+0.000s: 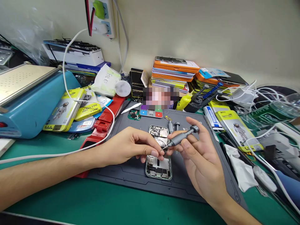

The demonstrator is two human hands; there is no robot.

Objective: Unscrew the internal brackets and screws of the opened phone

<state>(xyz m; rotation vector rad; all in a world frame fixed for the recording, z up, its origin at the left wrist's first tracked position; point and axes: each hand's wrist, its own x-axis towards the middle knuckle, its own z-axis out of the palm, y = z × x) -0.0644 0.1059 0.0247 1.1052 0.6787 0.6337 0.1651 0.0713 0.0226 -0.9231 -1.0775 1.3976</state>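
Observation:
Over the work mat, my right hand [201, 156] grips a grey precision screwdriver [179, 138], its tip pointing left and down. My left hand [131, 145] is closed in a pinch at that tip; whatever sits between its fingertips is too small to make out. Below both hands lies an opened phone [159, 172], its inner parts bare and its middle partly covered by my fingers. Just behind it, two more grey screwdrivers [171, 126] are partly hidden by my right hand.
A dark grey mat [131, 175] covers the green table. A red clamp-like holder [105, 122] and a blue machine [42, 106] stand left. Boxed batteries [239, 129] and a green bottle [269, 114] are right. A white cable [93, 144] crosses the left side.

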